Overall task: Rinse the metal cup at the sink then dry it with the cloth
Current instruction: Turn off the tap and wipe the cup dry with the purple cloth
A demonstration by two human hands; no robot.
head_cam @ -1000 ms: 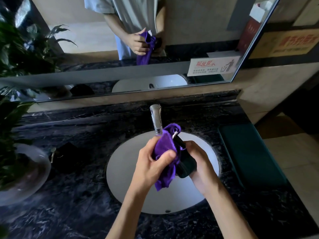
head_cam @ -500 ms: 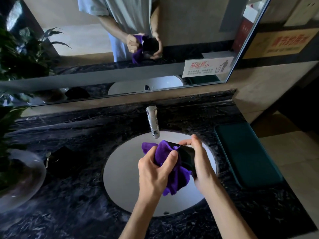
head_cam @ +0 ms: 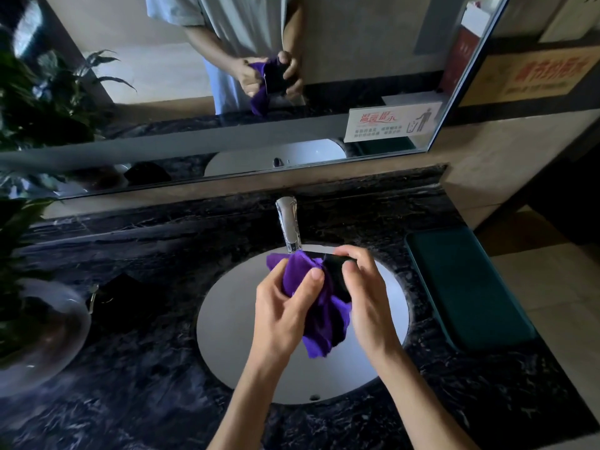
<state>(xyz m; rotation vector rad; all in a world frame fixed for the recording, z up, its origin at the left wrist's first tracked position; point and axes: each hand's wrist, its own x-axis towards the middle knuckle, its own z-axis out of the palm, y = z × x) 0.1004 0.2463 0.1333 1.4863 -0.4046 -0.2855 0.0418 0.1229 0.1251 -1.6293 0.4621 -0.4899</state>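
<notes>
Gripping the dark cup over the white sink, the right hand steadies it while the left hand clenches the purple cloth against it; the cup's inside is hidden.

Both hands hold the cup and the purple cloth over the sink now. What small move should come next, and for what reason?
Probably turn the cup a little in the right hand so the left hand can rub the purple cloth over a fresh part. The cloth is bunched against one side of the dark cup only, over the sink, and no water is visibly running from the faucet, so drying seems underway.
</notes>
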